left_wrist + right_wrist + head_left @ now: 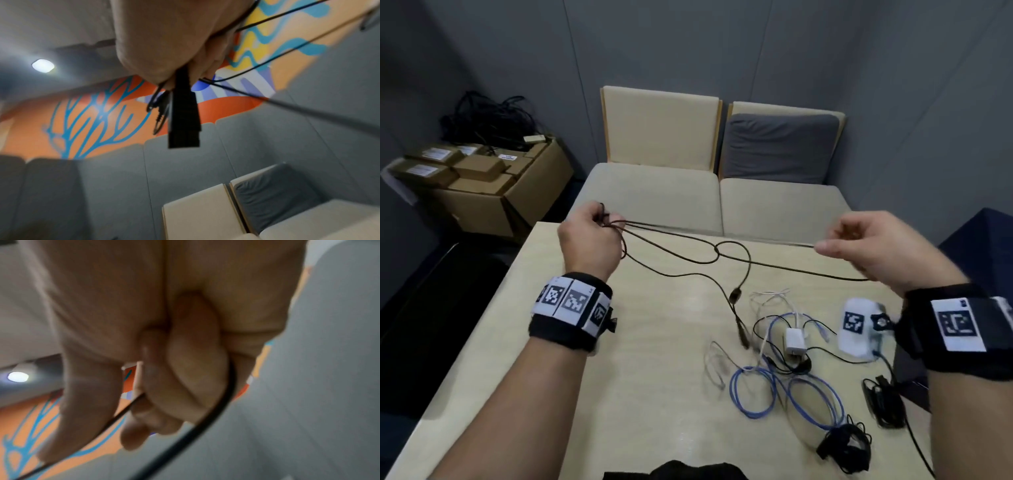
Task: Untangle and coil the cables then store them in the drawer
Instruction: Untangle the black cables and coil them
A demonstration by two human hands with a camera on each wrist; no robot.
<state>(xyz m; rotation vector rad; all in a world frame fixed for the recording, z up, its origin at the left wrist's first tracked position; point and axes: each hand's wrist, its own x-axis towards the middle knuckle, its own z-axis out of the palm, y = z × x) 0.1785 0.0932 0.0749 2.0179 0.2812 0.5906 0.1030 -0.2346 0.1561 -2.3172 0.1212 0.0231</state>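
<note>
A thin black cable (722,255) stretches above the table between both hands, with a loose loop in its middle. My left hand (594,236) grips several gathered strands of it at the far left; its black plug (184,113) hangs from those fingers. My right hand (859,240) holds the other stretch of the cable (205,420), which runs through its curled fingers. A tangle of blue cable (787,390), white cable (767,301) and a white charger (795,341) lies on the table's right side. No drawer is in view.
The light wooden table (619,377) fills the foreground. A black cable bundle (842,445) and a black adapter (885,399) lie near its right front. Beige seats (654,195) stand behind. Cardboard boxes (482,185) with black cables sit at back left.
</note>
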